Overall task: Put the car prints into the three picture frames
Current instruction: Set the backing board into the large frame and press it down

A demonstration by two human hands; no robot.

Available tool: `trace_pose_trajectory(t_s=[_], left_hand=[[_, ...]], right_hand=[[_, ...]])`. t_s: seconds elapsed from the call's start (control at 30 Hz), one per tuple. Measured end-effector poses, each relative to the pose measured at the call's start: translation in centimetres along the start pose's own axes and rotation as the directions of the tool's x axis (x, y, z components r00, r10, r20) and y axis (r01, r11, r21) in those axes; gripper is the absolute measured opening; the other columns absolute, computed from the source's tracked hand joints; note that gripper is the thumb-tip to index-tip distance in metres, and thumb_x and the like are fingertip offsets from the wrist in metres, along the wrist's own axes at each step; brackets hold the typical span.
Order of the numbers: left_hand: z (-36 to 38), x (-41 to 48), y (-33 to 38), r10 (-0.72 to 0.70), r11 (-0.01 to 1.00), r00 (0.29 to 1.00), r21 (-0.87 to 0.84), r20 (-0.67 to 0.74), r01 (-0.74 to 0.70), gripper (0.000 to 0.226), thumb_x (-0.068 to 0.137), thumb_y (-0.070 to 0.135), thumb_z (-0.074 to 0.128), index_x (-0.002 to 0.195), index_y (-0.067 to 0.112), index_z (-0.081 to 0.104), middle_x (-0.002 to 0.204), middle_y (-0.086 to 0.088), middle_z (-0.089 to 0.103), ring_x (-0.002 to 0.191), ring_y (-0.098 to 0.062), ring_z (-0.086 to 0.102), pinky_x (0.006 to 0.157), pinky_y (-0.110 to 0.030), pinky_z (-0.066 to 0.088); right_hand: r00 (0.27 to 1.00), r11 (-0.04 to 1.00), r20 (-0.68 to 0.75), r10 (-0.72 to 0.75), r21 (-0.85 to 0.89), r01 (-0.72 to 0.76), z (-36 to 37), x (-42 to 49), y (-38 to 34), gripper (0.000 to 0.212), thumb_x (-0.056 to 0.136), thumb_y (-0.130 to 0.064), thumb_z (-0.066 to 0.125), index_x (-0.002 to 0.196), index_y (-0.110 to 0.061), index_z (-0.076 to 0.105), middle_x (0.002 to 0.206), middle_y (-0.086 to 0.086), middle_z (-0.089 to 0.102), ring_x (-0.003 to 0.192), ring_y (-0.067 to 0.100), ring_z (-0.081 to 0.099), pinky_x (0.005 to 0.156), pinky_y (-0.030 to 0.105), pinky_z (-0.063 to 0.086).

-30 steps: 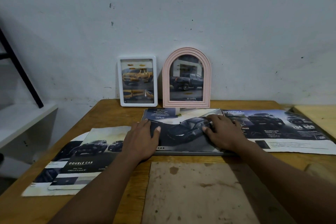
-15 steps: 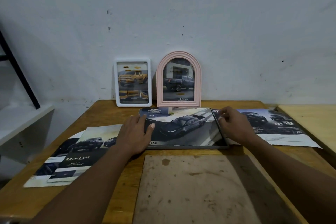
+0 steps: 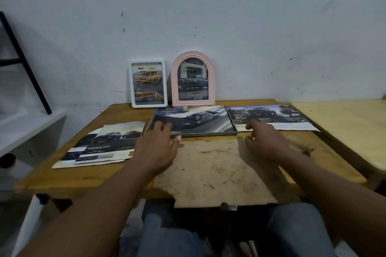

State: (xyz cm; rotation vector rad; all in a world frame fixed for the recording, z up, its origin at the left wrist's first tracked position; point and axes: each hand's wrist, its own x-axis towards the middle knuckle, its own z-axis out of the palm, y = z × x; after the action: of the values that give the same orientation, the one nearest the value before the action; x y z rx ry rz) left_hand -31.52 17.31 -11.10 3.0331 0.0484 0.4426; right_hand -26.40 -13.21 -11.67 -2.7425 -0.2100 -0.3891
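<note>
The grey frame (image 3: pixel 208 133) lies flat in the middle of the worktop (image 3: pixel 62 175) with a dark car print (image 3: pixel 200 120) laid inside it. My left hand (image 3: pixel 156 148) reaches over its 7 o'clock corner, fingers (image 3: pixel 161 129) loosely spread and gripping nothing. Blur keeps me from telling whether the tips press the print. My right hand (image 3: pixel 266 144) hovers just off the 4 o'clock corner, fingers relaxed and half curled, holding nothing.

I judge the step in hand is seating this print and closing it up. To do it well I should square the print against the frame's inner edges with flat fingertips, smoothing from the middle outward so nothing creases. The brown backing board (image 3: pixel 215 173) lies at 6 o'clock, its near edge overhanging the worktop. I should lift it by both sides and lower it straight, so the print does not slide.

At 12 o'clock the pink arched frame (image 3: pixel 175 81) and at 11 the white frame (image 3: pixel 148 104) stand against the wall (image 3: pixel 250 27), both filled. Loose prints (image 3: pixel 100 148) lie at 8 o'clock, a brochure sheet (image 3: pixel 271 116) at 3.
</note>
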Motion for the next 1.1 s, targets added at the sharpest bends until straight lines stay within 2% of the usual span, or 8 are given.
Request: trace_pose_trajectory(t_s=[0.13, 0.23, 0.4, 0.5, 0.63, 0.83, 0.93, 1.1], left_hand=[[-0.5, -2.4, 0.7, -0.011, 0.999, 0.999, 0.036, 0.043, 0.009, 0.06, 0.102, 0.059, 0.031, 0.151, 0.024, 0.029, 0.151, -0.007, 0.041, 0.127, -0.028, 0.053, 0.094, -0.046, 0.049], [-0.6, -3.2, 1.5, -0.005, 1.0, 0.999, 0.006, 0.042, 0.005, 0.06, 0.102, 0.056, 0.034, 0.153, 0.024, 0.027, 0.154, -0.007, 0.039, 0.13, -0.028, 0.052, 0.099, -0.046, 0.047], [0.5, -3.4, 2.2, 0.024, 0.976, 0.999, -0.216, 0.027, -0.018, 0.06, 0.099, 0.05, 0.049, 0.153, 0.029, 0.033, 0.155, 0.0, 0.041, 0.138, -0.025, 0.042, 0.109, -0.043, 0.041], [1.3, -3.5, 1.9, 0.03, 0.946, 0.996, -0.318, -0.09, -0.057, 0.048, 0.096, 0.046, 0.053, 0.142, 0.035, 0.045, 0.14, 0.008, 0.053, 0.129, -0.021, 0.043, 0.103, -0.039, 0.044], [1.8, -2.6, 1.5, 0.026, 0.943, 0.975, -0.319, -0.219, -0.097, 0.041, 0.093, 0.039, 0.058, 0.133, 0.03, 0.058, 0.136, 0.01, 0.056, 0.129, -0.02, 0.039, 0.096, -0.034, 0.043], [1.3, 2.1, 0.0, 0.006, 0.95, 0.946, -0.294, -0.324, -0.106, 0.044, 0.09, 0.042, 0.061, 0.131, 0.026, 0.061, 0.137, 0.007, 0.054, 0.131, -0.026, 0.035, 0.103, -0.046, 0.046], [1.0, 4.9, -1.3, -0.025, 0.952, 0.948, -0.297, -0.318, -0.075, 0.05, 0.089, 0.045, 0.062, 0.135, 0.023, 0.06, 0.141, 0.004, 0.052, 0.135, -0.029, 0.034, 0.103, -0.046, 0.046], [1.1, 9.9, -3.6, -0.041, 0.964, 0.954, -0.263, -0.298, -0.041, 0.06, 0.086, 0.055, 0.057, 0.138, 0.026, 0.058, 0.147, 0.005, 0.047, 0.14, -0.03, 0.028, 0.107, -0.048, 0.043]], right_hand=[[0.997, 0.988, 0.059, 0.046, -0.149, -0.036, 0.1, -2.2, 0.0, 0.043, 0.09, -0.04, 0.052, 0.129, -0.023, 0.047, 0.128, 0.002, 0.057, 0.114, 0.027, 0.055, 0.087, 0.045, 0.051], [0.997, 0.99, 0.032, 0.073, -0.119, -0.069, 0.7, -3.0, -0.1, 0.046, 0.089, -0.045, 0.048, 0.13, -0.023, 0.044, 0.131, 0.003, 0.054, 0.114, 0.033, 0.053, 0.088, 0.047, 0.049], [0.991, 0.996, -0.115, 0.064, 0.066, -0.057, 1.9, -3.8, 0.0, 0.028, 0.088, -0.044, 0.051, 0.109, -0.027, 0.058, 0.103, -0.002, 0.067, 0.096, 0.028, 0.056, 0.083, 0.043, 0.049], [0.955, 0.988, -0.295, 0.036, 0.151, 0.009, 2.3, -4.7, 0.2, 0.011, 0.088, -0.033, 0.056, 0.087, -0.026, 0.065, 0.09, -0.008, 0.066, 0.083, 0.022, 0.054, 0.084, 0.038, 0.038], [0.922, 0.965, -0.386, 0.02, 0.248, 0.083, 1.5, -4.1, -0.3, 0.011, 0.084, -0.022, 0.059, 0.078, -0.024, 0.068, 0.085, -0.013, 0.064, 0.079, 0.016, 0.056, 0.082, 0.033, 0.028], [0.936, 0.96, -0.349, -0.045, 0.243, 0.136, 1.3, 0.8, -2.9, 0.009, 0.085, -0.032, 0.058, 0.082, -0.032, 0.066, 0.11, -0.017, 0.063, 0.107, 0.021, 0.049, 0.079, 0.022, 0.024], [0.947, 0.967, -0.31, -0.079, 0.206, 0.148, 1.6, 3.9, -4.2, 0.007, 0.085, -0.037, 0.06, 0.087, -0.034, 0.066, 0.13, -0.012, 0.06, 0.12, 0.024, 0.042, 0.089, 0.028, 0.028], [0.946, 0.962, -0.307, -0.107, 0.207, 0.176, 2.2, 9.4, -6.2, 0.011, 0.086, -0.037, 0.065, 0.095, -0.031, 0.067, 0.135, -0.011, 0.057, 0.126, 0.025, 0.036, 0.09, 0.031, 0.033]])
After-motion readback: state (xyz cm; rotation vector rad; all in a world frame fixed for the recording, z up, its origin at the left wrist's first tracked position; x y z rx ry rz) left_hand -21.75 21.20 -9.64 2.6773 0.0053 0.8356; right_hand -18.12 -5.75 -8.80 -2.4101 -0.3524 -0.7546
